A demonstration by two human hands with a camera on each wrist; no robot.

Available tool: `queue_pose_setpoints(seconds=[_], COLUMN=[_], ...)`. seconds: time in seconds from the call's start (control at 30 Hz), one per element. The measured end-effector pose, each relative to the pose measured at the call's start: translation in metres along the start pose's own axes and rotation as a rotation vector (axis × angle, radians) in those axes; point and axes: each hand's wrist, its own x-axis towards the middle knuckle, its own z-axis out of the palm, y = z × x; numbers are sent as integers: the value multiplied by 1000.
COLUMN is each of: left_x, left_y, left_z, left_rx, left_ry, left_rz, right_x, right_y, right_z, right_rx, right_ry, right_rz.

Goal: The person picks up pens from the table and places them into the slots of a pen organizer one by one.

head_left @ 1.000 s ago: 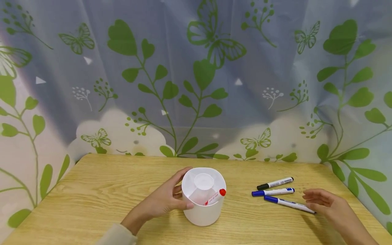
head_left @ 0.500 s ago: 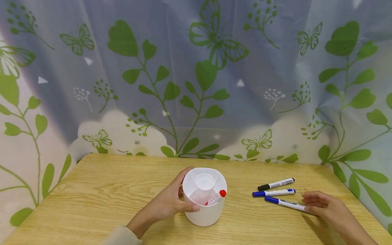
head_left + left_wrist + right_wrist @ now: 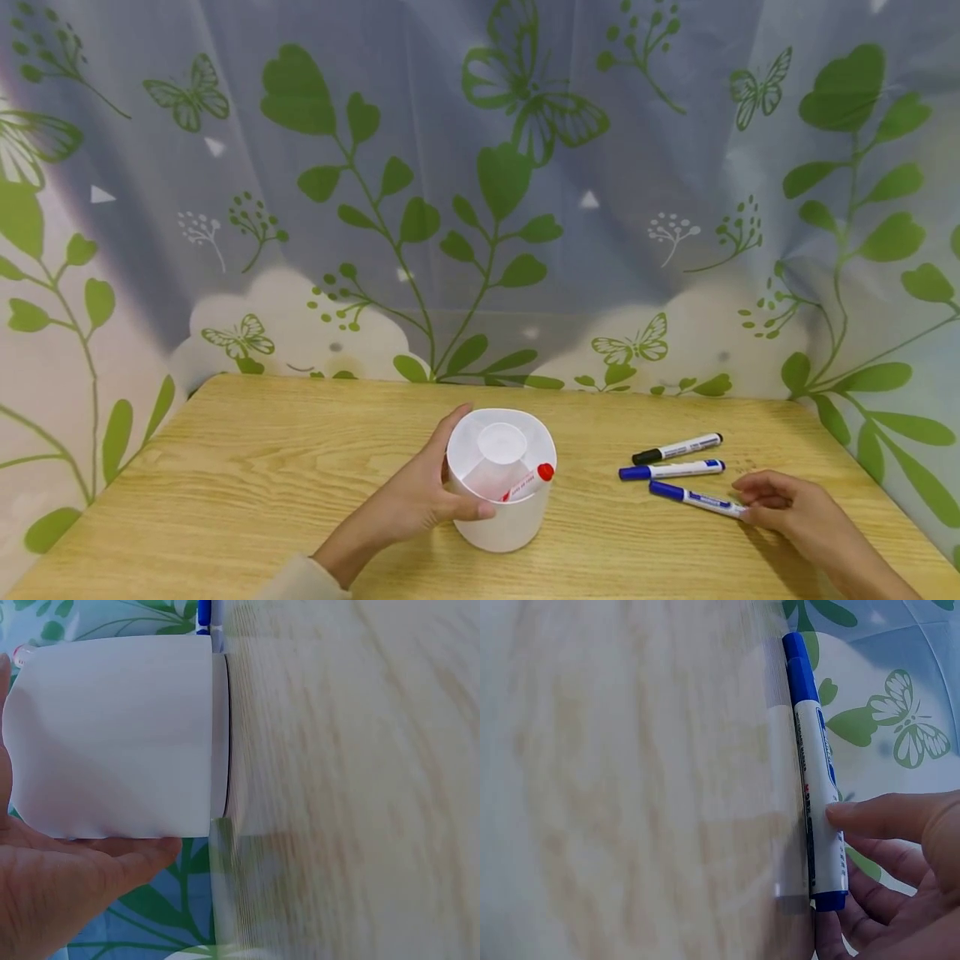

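Left hand [image 3: 416, 492] wrapped round the side of a white holder [image 3: 498, 530], thumb on the outer wall near the rim; right hand [image 3: 802, 518] pinches the nearest blue marker [image 3: 703, 502] near its tail end, thumb on one side, fingers curled behind. Holder stands upright on the bench [image 3: 247, 475], divided inside around a round center piece, red marker [image 3: 527, 483] leaning in it with red end at the rim, right side. Nearest blue marker lies right of the holder, well apart from it; second blue marker [image 3: 681, 471] just behind, black marker [image 3: 682, 448] behind that. Pale sleeve [image 3: 303, 581] on left arm; curtain [image 3: 420, 75] with green leaves and butterflies behind the bench
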Motion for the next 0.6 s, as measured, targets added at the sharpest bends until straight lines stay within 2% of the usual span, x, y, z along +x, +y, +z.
queue_pose_setpoints(seconds=[0.3, 0.6], left_x=[1, 1], left_y=[0, 1], left_z=[3, 9], left_rx=[11, 17], left_ry=[35, 81], left_rz=[-15, -49], right_x=[1, 1], right_y=[-5, -5], right_z=[3, 5], right_rx=[-83, -106], right_ry=[-31, -44], right_rz=[53, 25])
